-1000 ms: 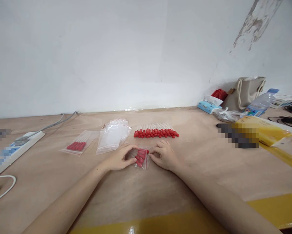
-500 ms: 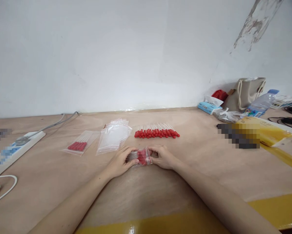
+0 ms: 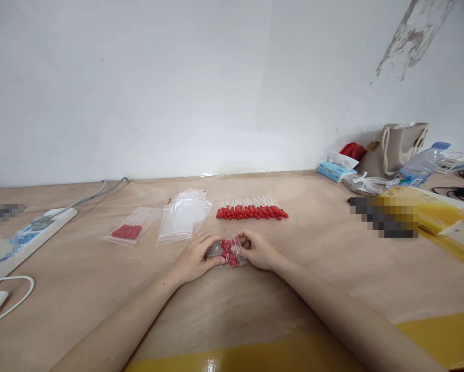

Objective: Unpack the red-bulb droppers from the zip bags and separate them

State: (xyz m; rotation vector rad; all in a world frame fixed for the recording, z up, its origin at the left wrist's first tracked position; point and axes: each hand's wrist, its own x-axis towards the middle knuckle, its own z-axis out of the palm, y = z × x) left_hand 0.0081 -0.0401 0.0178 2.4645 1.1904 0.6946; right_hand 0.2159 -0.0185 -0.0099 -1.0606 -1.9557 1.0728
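Observation:
Between my hands lies a clear zip bag [image 3: 229,252] with several red-tipped sticks inside. My left hand [image 3: 199,257] grips its left end between thumb and fingers. At the red-lined opening on the right, my right hand [image 3: 257,250] pinches the bag's edge. Just beyond my hands is a row of red-tipped white sticks [image 3: 252,212], tips toward me. Left of the row sits a stack of flat clear zip bags [image 3: 183,217]. Farther left, another zip bag [image 3: 128,230] holds several red-tipped sticks.
A white power strip [image 3: 42,235] with a grey cable lies at the left. Along the right stand a blue tissue pack [image 3: 336,170], a cloth bag [image 3: 400,150], a plastic bottle [image 3: 426,163] and a yellow package [image 3: 429,209]. Behind the table rises a white wall [image 3: 216,88].
The right hand's fingers have shifted along the bag's opening and curled more. The red tips inside appear more spread out. The whole view has moved slightly.

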